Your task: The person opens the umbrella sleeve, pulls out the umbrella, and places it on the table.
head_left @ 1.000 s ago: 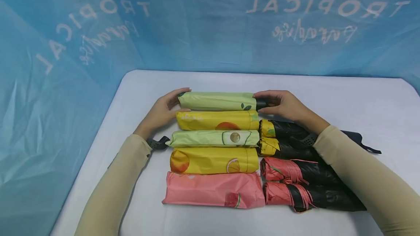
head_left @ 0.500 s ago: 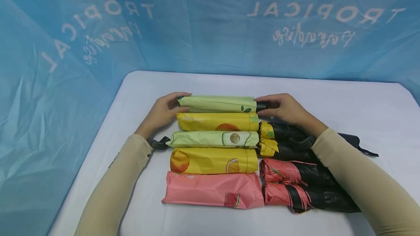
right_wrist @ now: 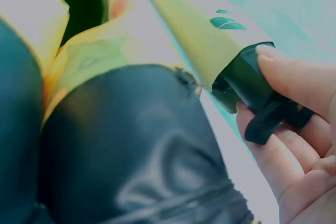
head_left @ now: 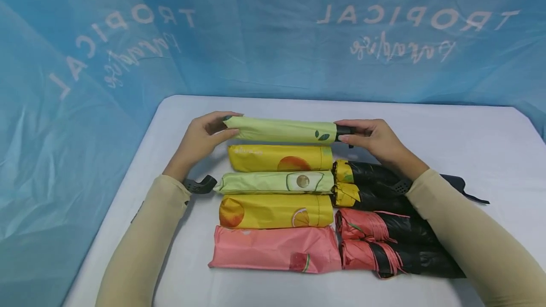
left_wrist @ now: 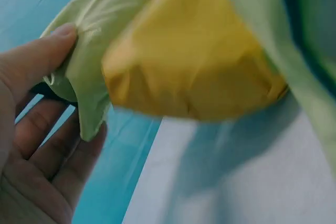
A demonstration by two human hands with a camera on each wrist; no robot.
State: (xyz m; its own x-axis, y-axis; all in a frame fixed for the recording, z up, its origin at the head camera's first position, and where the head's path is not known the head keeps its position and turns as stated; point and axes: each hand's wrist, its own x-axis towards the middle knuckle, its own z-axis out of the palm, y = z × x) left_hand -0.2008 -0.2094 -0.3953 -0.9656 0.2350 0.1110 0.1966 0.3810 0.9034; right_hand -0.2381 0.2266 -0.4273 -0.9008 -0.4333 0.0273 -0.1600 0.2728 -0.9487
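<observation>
Both hands hold a light green folded umbrella in its sleeve (head_left: 279,130), with two dark leaves printed near its right end. My left hand (head_left: 202,139) pinches the sleeve's left end between thumb and fingers, as the left wrist view shows. At the other end my right hand (head_left: 377,140) grips the black handle (right_wrist: 252,80), from which a short black strap (right_wrist: 265,123) hangs. Just below lies a yellow sleeve with an orange print (head_left: 279,157), apart from the held umbrella.
Nearer me lie an avocado-print green sleeve (head_left: 275,182), a yellow sleeve (head_left: 273,211) and a pink watermelon sleeve (head_left: 273,250). To their right are rolled black-and-yellow umbrellas (head_left: 368,172) and black-and-red umbrellas (head_left: 384,224), partly under my right forearm. A blue printed curtain (head_left: 273,51) surrounds the white table (head_left: 469,131).
The light green umbrella has come up off its place at the back of the row, away from the yellow sleeve. Both hands have moved with it; its left end has shifted slightly left.
</observation>
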